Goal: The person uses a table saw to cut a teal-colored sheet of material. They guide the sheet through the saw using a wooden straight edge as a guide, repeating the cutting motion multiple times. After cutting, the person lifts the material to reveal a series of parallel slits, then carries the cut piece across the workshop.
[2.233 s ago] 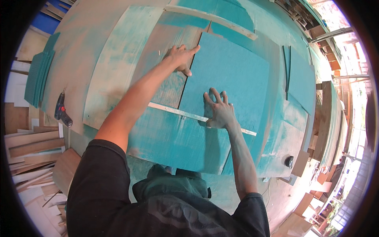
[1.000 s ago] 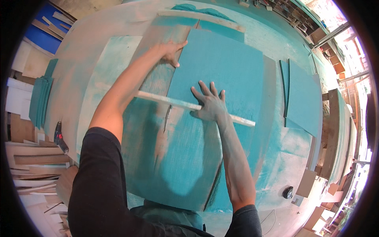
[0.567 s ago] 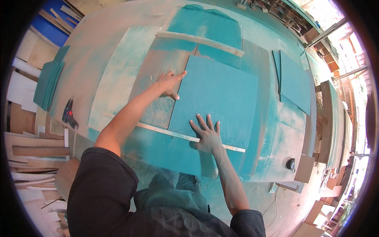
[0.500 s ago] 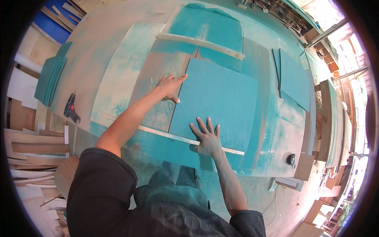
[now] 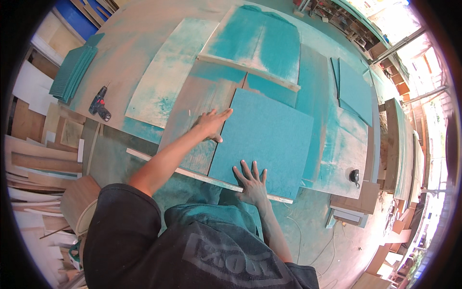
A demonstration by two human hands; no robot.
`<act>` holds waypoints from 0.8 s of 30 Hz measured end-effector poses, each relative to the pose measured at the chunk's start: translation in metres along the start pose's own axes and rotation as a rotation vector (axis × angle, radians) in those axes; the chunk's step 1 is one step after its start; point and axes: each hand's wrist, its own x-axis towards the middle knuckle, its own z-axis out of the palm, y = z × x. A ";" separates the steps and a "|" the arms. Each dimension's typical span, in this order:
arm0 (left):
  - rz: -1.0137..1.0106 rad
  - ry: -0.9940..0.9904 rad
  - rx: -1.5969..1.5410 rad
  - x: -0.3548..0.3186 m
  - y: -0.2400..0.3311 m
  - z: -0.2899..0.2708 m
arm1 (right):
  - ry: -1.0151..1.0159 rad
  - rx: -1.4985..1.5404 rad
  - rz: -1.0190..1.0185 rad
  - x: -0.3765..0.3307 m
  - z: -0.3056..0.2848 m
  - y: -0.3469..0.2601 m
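A square teal-painted board (image 5: 269, 137) lies flat on a large paint-stained work table (image 5: 159, 29). My left hand (image 5: 211, 124) rests on the board's left edge, fingers flat and stretched forward. My right hand (image 5: 251, 179) presses palm down with spread fingers on the board's near edge. A long pale wooden strip (image 5: 192, 174) runs along the table's near edge, just under my right hand. Neither hand grips anything.
A cordless drill (image 5: 99, 105) lies at the table's left. Stacked teal panels (image 5: 72, 72) sit far left, more teal boards (image 5: 355, 89) at the right. A second wooden strip (image 5: 248, 72) crosses the far boards. A small black tool (image 5: 354, 176) sits near the right corner. Wood offcuts (image 5: 33, 168) pile up left.
The view has pulled back from the table. Both hands have stayed flat on the teal board, and the right hand now sits at its near edge beside the strip.
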 end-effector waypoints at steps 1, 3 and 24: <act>0.006 0.011 0.004 0.001 -0.001 0.000 | -0.013 -0.028 0.007 -0.002 0.001 0.000; 0.026 0.026 0.013 0.004 -0.001 0.001 | 0.033 0.094 0.004 -0.005 -0.005 0.008; -0.272 0.547 -0.746 -0.005 0.005 0.084 | 0.792 0.787 0.794 -0.066 0.062 0.177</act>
